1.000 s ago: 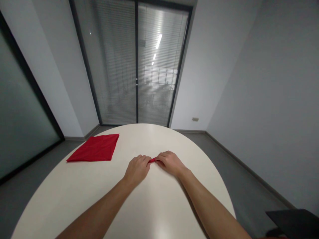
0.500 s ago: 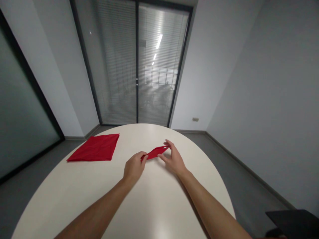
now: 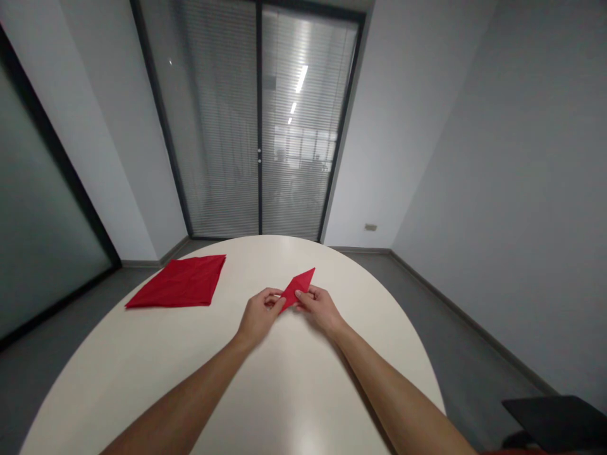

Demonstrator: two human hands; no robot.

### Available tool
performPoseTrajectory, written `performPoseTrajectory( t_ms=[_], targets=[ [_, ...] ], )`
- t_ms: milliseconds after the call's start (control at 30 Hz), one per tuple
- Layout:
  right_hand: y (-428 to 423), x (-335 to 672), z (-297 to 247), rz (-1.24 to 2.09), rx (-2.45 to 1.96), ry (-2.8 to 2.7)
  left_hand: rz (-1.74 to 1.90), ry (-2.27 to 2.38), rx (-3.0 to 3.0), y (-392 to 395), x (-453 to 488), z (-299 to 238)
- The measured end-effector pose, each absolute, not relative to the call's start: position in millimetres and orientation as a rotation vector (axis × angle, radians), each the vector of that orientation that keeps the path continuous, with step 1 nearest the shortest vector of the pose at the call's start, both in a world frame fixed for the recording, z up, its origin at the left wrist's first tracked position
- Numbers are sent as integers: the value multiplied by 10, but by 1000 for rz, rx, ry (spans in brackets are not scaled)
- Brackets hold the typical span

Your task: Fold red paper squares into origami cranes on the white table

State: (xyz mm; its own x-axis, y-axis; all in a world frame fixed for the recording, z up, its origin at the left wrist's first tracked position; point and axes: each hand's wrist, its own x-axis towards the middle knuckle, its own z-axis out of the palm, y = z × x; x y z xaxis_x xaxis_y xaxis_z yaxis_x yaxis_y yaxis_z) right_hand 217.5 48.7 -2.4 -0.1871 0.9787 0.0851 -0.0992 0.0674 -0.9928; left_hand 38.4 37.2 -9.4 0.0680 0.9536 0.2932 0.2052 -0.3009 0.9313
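A small piece of folded red paper point(image 3: 294, 286), pointed at its far tip, is held between my two hands just above the table. My left hand point(image 3: 260, 315) pinches its near left end between thumb and fingers. On the paper's right side, my right hand point(image 3: 321, 308) grips it with the thumb on top and the fingers partly beneath. Both hands are closed on the paper; its underside and near end are partly hidden by the fingers.
The round white table point(image 3: 256, 392) fills the space before me. A flat, creased red cloth-like sheet point(image 3: 177, 282) lies at its left edge. A black chair part point(image 3: 554, 414) shows at the lower right. Beyond the table stands a glass door point(image 3: 227, 139) with blinds.
My right hand has closed from a loose, spread hold to a grip on the paper and moved slightly nearer my left. The paper has turned so its tip points up and away.
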Motion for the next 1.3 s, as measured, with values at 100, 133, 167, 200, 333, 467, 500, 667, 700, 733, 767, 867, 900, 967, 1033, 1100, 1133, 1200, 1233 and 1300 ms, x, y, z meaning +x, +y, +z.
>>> performPoseTrajectory(
  t_ms=[100,133,167,200,333,467,500,667,700,733,767,867,900,967,1033,1100,1133,1200,1233,1300],
  targets=[
    [516,2225,-46,1350,-1054,-1301,1266,1198,1623,383,384,-111],
    [521,2238,-54,1355,-1071,-1308,1260,1205,1627,387,384,-122],
    [523,2251,-62,1359,-1088,-1318,1248,1213,1635,390,384,-135],
    [524,2262,-71,1360,-1105,-1327,1228,1223,1648,389,384,-147],
    [525,2300,-115,1288,-1202,-1386,1125,1274,1773,351,386,-157],
    [510,2330,-124,1014,-1342,-1594,995,1337,2067,290,399,-106],
    [502,2336,-115,928,-1375,-1649,975,1352,2144,278,403,-92],
    [452,2349,-41,626,-1520,-1825,898,1400,2332,247,415,-58],
    [443,2350,-27,590,-1540,-1852,883,1389,2356,246,415,-59],
    [434,2350,-12,555,-1562,-1881,877,1373,2383,245,414,-62],
    [425,2349,3,520,-1588,-1913,880,1351,2410,246,413,-66],
    [395,2346,59,375,-1651,-2004,911,1280,2465,250,412,-78],
    [384,2345,80,312,-1644,-2032,916,1265,2470,250,412,-81],
    [364,2345,114,203,-1551,-2104,905,1248,2480,250,413,-81],
    [353,2349,119,142,-1385,-2220,884,1255,2501,243,414,-71],
    [358,2357,84,112,-1222,-2354,855,1279,2535,229,415,-50],
    [366,2363,54,102,-1173,-2405,838,1297,2552,220,415,-37],
    [390,2381,-16,91,-1158,-2457,809,1321,2587,200,418,-13],
    [403,2393,-48,96,-1183,-2462,798,1325,2605,191,421,-5],
    [424,2417,-88,119,-1247,-2453,784,1330,2628,181,427,0]
  ],
)
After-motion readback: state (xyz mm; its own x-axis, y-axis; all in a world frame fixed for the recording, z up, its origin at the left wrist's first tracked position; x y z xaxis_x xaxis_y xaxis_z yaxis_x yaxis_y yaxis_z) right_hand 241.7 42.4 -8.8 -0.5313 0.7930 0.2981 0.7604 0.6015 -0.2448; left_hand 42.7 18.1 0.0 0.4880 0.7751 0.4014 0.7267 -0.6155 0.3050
